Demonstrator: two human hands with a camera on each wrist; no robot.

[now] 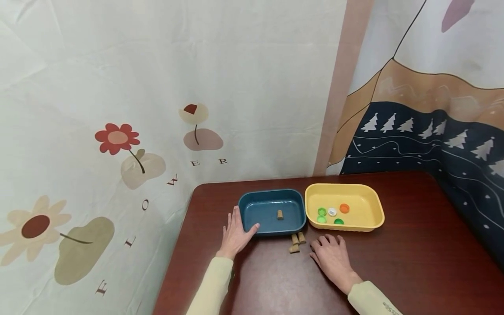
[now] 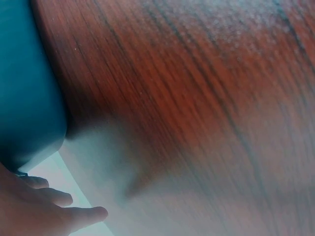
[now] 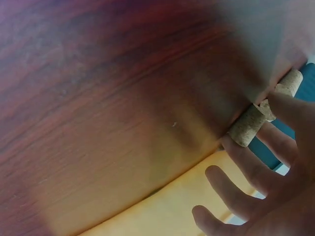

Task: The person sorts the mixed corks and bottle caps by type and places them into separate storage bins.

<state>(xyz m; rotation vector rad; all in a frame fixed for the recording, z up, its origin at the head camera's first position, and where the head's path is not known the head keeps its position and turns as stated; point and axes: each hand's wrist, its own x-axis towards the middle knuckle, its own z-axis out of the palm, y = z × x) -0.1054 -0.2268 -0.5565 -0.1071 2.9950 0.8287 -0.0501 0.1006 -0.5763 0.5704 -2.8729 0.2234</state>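
At the near left corner of a blue tray [image 1: 271, 232], my left hand [image 1: 235, 234] rests with fingers spread along its left side and thumb at its front rim. One cork [image 1: 280, 215] stands inside that tray. Several more corks [image 1: 295, 239] lie on the table before it. My right hand [image 1: 332, 258] hovers low over the table to their right, fingers spread and slightly bent. In the right wrist view, a cork [image 3: 247, 125] sits close to the thumb and fingertips; whether they touch it is unclear.
A yellow tray [image 1: 374, 214] stands to the right of the blue one, holding several bottle caps: green ones, a white cap [image 1: 332, 212] and an orange cap [image 1: 344, 208]. The reddish-brown table [image 1: 413, 262] meets a printed cloth backdrop [image 1: 256, 87] at the back and sides.
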